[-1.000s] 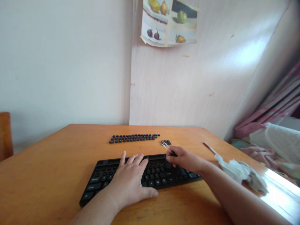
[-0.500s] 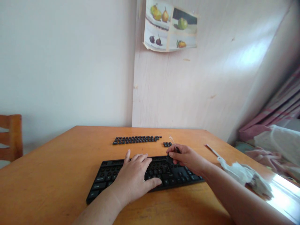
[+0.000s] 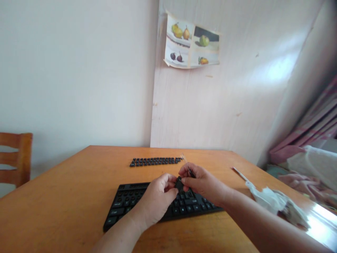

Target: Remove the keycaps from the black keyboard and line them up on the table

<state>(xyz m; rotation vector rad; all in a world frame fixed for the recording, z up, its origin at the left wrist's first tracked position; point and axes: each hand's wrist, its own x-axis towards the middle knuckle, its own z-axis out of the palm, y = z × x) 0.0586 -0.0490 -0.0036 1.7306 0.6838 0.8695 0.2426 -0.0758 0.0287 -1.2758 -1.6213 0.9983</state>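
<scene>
A black keyboard (image 3: 115,211) lies on the table under my hands, with caps gone from part of its upper rows. Above it, my left hand (image 3: 157,202) pinches a black keycap (image 3: 179,184) between thumb and fingers. My right hand (image 3: 204,183) has its fingertips on the same keycap. Tucked in its fingers is a wire keycap puller (image 3: 185,160), its thin prongs pointing up and away and its dark handle partly covered. Loose black keycaps (image 3: 155,161) stand in rows behind the keyboard.
The wooden table (image 3: 65,196) meets the wall at the back. On the right lie a thin white stick (image 3: 239,173) and a crumpled plastic bag (image 3: 271,199). A wooden chair (image 3: 24,160) stands at the left. Taped to the wall is a fruit picture (image 3: 191,45).
My left hand has lifted from the keyboard, where it lay spread, and closed on the keycap. My right hand has moved left with the keycap and puller. The view has tilted slightly upward.
</scene>
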